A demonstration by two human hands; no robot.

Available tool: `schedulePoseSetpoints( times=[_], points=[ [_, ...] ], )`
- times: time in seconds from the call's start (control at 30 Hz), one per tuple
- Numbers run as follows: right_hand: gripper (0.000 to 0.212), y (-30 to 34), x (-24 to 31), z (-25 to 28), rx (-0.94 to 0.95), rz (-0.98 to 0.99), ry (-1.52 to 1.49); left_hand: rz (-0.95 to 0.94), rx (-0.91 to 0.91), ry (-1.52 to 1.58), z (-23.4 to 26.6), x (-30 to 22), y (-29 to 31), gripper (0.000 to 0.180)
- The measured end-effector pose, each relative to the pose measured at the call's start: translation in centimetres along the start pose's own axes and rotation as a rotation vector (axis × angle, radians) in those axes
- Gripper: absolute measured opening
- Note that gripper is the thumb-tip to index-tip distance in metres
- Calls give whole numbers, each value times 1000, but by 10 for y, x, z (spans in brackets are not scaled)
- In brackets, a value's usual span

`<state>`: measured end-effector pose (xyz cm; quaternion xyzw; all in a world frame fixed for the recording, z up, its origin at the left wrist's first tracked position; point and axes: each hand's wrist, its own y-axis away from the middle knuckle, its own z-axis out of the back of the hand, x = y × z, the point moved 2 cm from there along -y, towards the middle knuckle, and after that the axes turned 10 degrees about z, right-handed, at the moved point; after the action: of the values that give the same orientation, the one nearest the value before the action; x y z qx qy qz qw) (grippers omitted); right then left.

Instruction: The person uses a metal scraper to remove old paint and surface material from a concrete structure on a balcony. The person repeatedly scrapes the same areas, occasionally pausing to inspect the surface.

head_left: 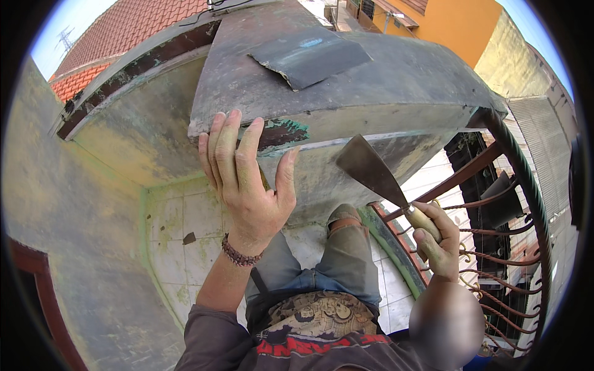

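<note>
My left hand [247, 167] is open, fingers stretched up against or just in front of the near edge of a grey ledge [371, 77]. Whether the fingertips touch it I cannot tell. Beside those fingers, a patch of peeling green paint [284, 133] shows dark brown underneath. My right hand [437, 240] is closed around the wooden handle of a putty knife [376, 172]. Its wide, stained blade points up and left, in front of the ledge's front face. On top of the ledge lies a dark, ragged-edged sheet [309, 59].
A curved metal railing [526, 167] with twisted bars stands close on my right. At left rises a stained wall [93, 216]. Below me is a white tiled floor [167, 226] with flakes on it. Red roof tiles [136, 28] and an orange wall [458, 28] lie beyond.
</note>
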<state>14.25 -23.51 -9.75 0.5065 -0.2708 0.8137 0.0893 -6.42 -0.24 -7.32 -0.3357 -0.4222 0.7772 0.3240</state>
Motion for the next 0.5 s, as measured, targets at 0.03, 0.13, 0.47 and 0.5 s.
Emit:
schedulePoseSetpoints(
  times=[0.03,0.13,0.47,0.5],
  points=[
    [49,-9,6,-5,-10,19,13,11,-25,87,1,-14,17,54],
    [45,-29,14,-15,-42,26,48,-31,315,461,-14,-63,61,64],
    [40,-49,14,-12,66,165,125,-42,503,470,-45,-74,78,79],
    [40,-48,16,-6,59,155,119,-51,530,482,-46,-74,76,79]
  ],
)
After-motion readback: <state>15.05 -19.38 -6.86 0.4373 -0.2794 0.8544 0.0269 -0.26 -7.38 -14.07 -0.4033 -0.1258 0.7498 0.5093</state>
